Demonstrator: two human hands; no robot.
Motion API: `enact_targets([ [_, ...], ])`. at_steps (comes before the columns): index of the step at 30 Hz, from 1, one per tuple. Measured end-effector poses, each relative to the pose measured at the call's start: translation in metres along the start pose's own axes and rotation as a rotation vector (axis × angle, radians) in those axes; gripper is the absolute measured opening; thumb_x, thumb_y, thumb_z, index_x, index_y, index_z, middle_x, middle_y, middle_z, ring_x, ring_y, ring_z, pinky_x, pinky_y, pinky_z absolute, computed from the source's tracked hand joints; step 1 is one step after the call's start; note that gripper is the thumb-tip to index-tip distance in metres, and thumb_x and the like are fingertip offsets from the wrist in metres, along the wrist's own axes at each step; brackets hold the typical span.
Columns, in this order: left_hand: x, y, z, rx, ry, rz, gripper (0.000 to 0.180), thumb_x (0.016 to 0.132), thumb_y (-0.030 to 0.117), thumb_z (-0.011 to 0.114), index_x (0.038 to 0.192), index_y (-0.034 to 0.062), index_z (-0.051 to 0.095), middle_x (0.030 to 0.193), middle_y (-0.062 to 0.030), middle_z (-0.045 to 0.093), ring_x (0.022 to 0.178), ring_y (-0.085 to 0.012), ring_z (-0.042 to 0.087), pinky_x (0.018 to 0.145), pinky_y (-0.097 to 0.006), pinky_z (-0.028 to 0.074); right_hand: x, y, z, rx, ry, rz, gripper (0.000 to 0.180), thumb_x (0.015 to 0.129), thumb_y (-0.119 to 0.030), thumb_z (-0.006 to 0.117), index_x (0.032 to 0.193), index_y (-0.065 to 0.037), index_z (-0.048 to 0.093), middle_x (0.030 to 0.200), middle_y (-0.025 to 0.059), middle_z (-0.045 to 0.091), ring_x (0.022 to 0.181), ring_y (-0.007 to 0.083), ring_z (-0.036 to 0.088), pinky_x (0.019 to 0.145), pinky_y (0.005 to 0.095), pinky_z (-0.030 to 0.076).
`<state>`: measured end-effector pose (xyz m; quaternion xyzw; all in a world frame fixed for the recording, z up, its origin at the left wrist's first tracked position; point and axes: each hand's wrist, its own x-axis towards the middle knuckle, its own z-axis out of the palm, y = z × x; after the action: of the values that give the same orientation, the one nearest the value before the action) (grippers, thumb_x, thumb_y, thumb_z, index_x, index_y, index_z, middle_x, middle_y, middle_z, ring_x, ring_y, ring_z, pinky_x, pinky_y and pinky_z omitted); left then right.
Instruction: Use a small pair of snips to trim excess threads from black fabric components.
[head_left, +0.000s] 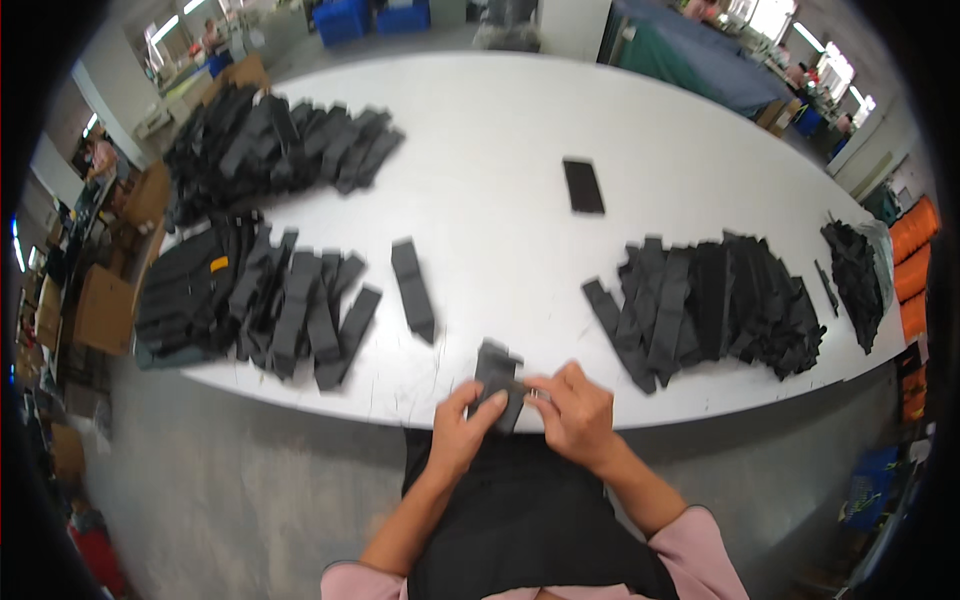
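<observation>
Fingers of left hand [462, 428] and right hand [577, 412] pinch a dark fabric piece [497, 378] at the table's near edge [330, 405].

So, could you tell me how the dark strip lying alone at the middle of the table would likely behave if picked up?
The single strip looks like flat fabric, so probably light and floppy. Lying flat on the table, it shouldn't roll.

fabric piece [497, 380]: lower end hidden by fingers | far dark heap [855, 275]: items too small to tell
</observation>
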<state>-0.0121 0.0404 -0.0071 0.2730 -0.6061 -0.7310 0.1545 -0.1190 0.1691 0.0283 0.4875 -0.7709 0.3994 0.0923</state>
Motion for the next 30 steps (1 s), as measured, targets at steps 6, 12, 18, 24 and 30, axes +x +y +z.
enact_targets([
  [6,0.001,-0.008,-0.002,0.071,0.017,0.134,0.02,0.08,0.013,0.068,0.073,-0.0002,0.054,0.072,-0.0017,0.045,0.069,-0.0103,0.044,0.065,-0.024,0.036,-0.001,-0.002,0.002,0.164,-0.006,0.142,0.018,0.072,-0.004,0.07,0.089,-0.005,0.065,0.072,0.008,0.049,0.054,0.0203,0.052,0.048,0.0285,0.041],
  [12,0.005,-0.014,-0.003,0.083,-0.01,0.117,0.024,0.079,0.013,0.068,0.069,-0.0004,0.051,0.07,-0.0004,0.044,0.067,-0.0093,0.042,0.062,-0.024,0.034,0.002,0.007,0.001,0.479,-0.016,0.301,0.023,0.074,-0.001,0.068,0.096,-0.005,0.064,0.07,0.0022,0.045,0.063,0.0113,0.049,0.057,0.0249,0.041],
  [18,0.011,-0.01,-0.004,-0.202,0.021,-0.146,0.019,0.083,0.015,0.065,0.069,0.0062,0.056,0.07,0.0047,0.05,0.063,-0.0039,0.042,0.056,-0.021,0.034,0.0,-0.001,-0.013,0.624,-0.298,0.341,0.036,0.07,0.002,0.065,0.106,-0.005,0.062,0.07,0.0003,0.041,0.063,0.0104,0.04,0.061,0.0234,0.038],
  [24,0.01,-0.011,0.001,-0.328,-0.08,-0.162,0.011,0.087,0.013,0.06,0.093,0.0032,0.061,0.082,0.0002,0.06,0.073,-0.0056,0.053,0.065,-0.02,0.042,-0.008,0.011,0.015,0.489,-0.092,0.143,0.033,0.072,0.0,0.07,0.103,-0.007,0.063,0.075,0.0046,0.049,0.063,0.015,0.05,0.057,0.0255,0.042],
  [30,0.002,-0.014,0.007,-0.27,-0.023,-0.071,0.014,0.09,0.014,0.055,0.095,0.0013,0.059,0.087,-0.0023,0.061,0.078,-0.0066,0.055,0.072,-0.02,0.043,-0.01,-0.007,0.008,0.495,-0.135,0.151,0.024,0.071,-0.001,0.07,0.094,-0.005,0.063,0.075,0.0063,0.051,0.062,0.0146,0.052,0.056,0.0253,0.043],
])
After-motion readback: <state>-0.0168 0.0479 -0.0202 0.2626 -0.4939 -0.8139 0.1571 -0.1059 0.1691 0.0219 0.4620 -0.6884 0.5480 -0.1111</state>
